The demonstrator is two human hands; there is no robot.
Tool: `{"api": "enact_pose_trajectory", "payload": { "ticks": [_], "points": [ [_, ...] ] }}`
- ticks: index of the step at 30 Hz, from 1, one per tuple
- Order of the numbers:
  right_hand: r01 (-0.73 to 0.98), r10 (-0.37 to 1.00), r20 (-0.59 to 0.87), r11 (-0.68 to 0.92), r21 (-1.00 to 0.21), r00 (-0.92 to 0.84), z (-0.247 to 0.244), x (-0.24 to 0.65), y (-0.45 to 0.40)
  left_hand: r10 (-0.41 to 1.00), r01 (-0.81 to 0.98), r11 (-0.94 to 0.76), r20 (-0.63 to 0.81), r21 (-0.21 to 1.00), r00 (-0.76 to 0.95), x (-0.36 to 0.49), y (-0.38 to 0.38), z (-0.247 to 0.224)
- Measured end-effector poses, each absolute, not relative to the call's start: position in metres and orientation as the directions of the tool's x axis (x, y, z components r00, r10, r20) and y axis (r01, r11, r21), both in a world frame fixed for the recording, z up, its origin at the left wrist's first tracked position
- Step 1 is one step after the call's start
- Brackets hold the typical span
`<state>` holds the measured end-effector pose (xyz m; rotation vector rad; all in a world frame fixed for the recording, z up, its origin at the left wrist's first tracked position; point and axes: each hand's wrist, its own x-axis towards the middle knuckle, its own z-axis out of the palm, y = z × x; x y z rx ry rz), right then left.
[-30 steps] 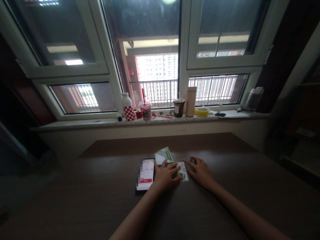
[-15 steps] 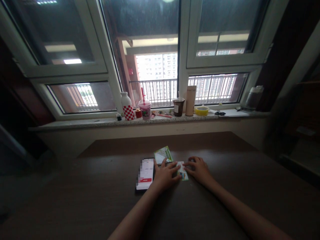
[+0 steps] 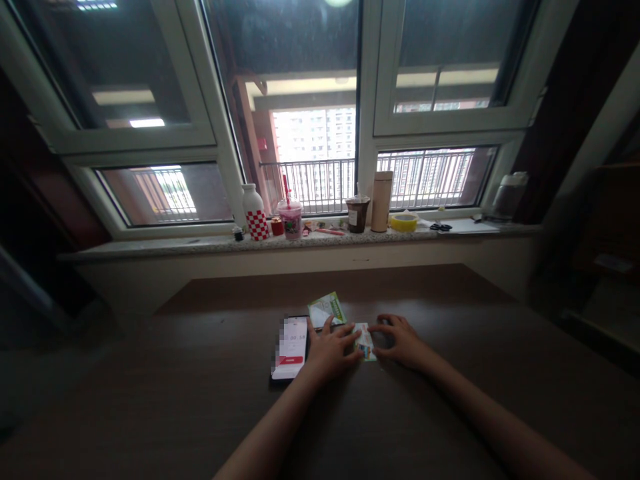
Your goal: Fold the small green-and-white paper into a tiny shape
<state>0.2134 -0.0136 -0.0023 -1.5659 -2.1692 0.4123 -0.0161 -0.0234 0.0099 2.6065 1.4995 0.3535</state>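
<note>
A small printed paper piece (image 3: pixel 365 341), white with green and blue parts, lies flat on the brown table. My left hand (image 3: pixel 330 350) rests with spread fingers, its fingertips on the paper's left side. From the right, my right hand (image 3: pixel 404 343) reaches in with thumb and forefinger apart at the paper's right edge; whether they touch it I cannot tell. Just beyond my left hand is a green and white packet (image 3: pixel 327 309), its lower part behind my fingers. Left of that hand lies a phone (image 3: pixel 293 350) with a lit timer screen.
Along the windowsill (image 3: pixel 320 244) stand a red-checked white bottle (image 3: pixel 257 217), a pink drink cup (image 3: pixel 291 220), a brown drink cup (image 3: pixel 357 217) and a tan flask (image 3: pixel 381 201). Yellow tape (image 3: pixel 403 223) and black scissors (image 3: pixel 441 227) lie farther right.
My right hand's thumb has shifted down and nearer to the paper's lower right edge, opening away from the forefinger. My left hand, the packet and the phone stay in place.
</note>
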Motion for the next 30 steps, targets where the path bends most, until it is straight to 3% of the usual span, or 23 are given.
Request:
{"api": "enact_pose_trajectory", "payload": {
  "ticks": [10, 20, 30],
  "points": [
    [0.793, 0.934, 0.135, 0.354, -0.497, -0.332, 0.001, 0.218, -0.020, 0.867, 0.843, -0.497, 0.115, 0.203, 0.484, -0.017, -0.024, 0.009],
    [0.712, 0.912, 0.284, 0.408, -0.571, -0.295, -0.016, 0.224, -0.015, 0.861, 0.831, -0.508, 0.125, 0.228, 0.492, -0.017, -0.025, 0.008],
    [0.756, 0.915, 0.299, 0.396, -0.522, -0.273, -0.014, 0.218, -0.015, 0.862, 0.839, -0.506, 0.098, 0.202, 0.497, -0.017, -0.024, 0.010]
  ]
}}
